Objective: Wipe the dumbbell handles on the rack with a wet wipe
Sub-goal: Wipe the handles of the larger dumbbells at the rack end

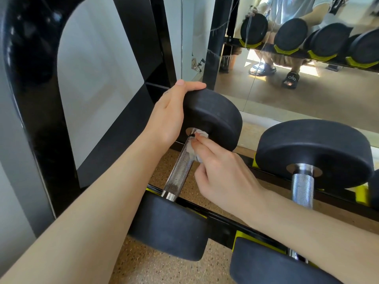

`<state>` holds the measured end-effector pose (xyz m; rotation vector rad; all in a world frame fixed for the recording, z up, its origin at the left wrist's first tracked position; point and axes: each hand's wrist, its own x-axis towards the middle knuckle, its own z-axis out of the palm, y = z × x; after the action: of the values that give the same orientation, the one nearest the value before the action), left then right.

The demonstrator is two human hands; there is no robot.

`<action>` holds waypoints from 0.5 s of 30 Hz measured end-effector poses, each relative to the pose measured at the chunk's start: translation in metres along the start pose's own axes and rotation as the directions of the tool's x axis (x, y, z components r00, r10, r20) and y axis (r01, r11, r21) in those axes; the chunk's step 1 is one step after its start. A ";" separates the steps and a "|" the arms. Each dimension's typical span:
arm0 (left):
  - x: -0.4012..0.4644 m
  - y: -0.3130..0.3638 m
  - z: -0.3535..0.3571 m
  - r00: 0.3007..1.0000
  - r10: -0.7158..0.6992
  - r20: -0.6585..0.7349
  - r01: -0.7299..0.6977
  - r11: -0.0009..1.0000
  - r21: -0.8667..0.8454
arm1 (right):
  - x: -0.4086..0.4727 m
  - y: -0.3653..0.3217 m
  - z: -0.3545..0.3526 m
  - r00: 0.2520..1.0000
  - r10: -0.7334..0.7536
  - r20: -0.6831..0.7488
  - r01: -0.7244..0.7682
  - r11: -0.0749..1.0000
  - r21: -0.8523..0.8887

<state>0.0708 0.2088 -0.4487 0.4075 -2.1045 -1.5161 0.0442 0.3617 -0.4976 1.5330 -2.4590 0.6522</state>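
Two bare arms reach in. Left grip [170,111] wraps the dumbbell's [213,117] far weight. Right grip [221,173] pinches the wet wipe [194,148] on the handle's [181,171] far end. Next dumbbell [313,154], beside the right grip, looks unwiped.

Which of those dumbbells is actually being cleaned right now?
The leftmost black rubber dumbbell: the right hand presses a white wet wipe on its knurled steel handle, while the left hand grips its far head. The neighbouring dumbbell is untouched.
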 end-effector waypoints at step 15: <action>0.004 -0.005 0.000 1.000 0.025 -0.018 -0.025 1.000 0.013 | -0.004 0.018 0.021 0.885 0.443 0.145 -0.442 0.701 0.560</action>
<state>0.0669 0.2048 -0.4523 0.3968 -2.0981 -1.4803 0.0315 0.3619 -0.5225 1.0365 -2.8040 1.6210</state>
